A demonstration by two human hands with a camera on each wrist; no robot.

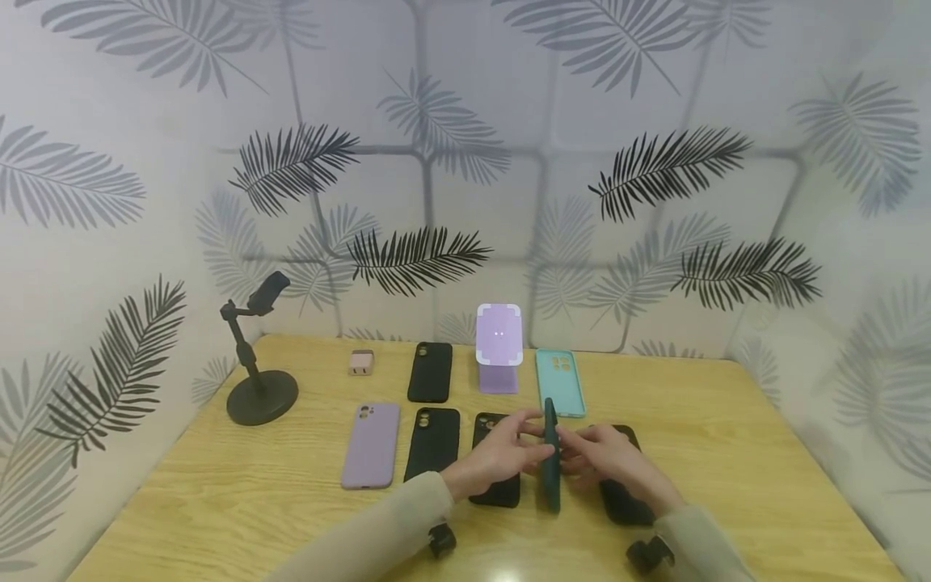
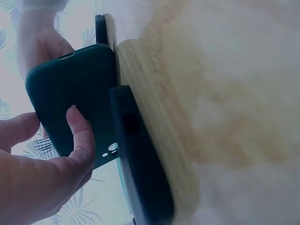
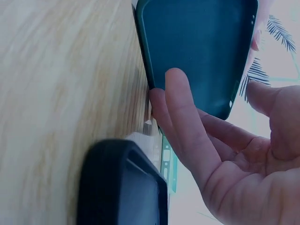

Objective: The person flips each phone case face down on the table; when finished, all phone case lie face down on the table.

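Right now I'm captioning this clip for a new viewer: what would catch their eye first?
First, the dark green phone case stood on edge at the table's near middle, held between the left hand and the right hand. Around it, other cases lie flat in rows on the wooden table, with a lilac stand behind them and a black phone holder at far left.

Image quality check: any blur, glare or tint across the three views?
Head view: even light, sharp, a glare spot on the table front edge. Left wrist view: bluish washed tint, table blurred, the dark green case and left hand close and soft. Right wrist view: same tint, black case out of focus, right hand overexposed.
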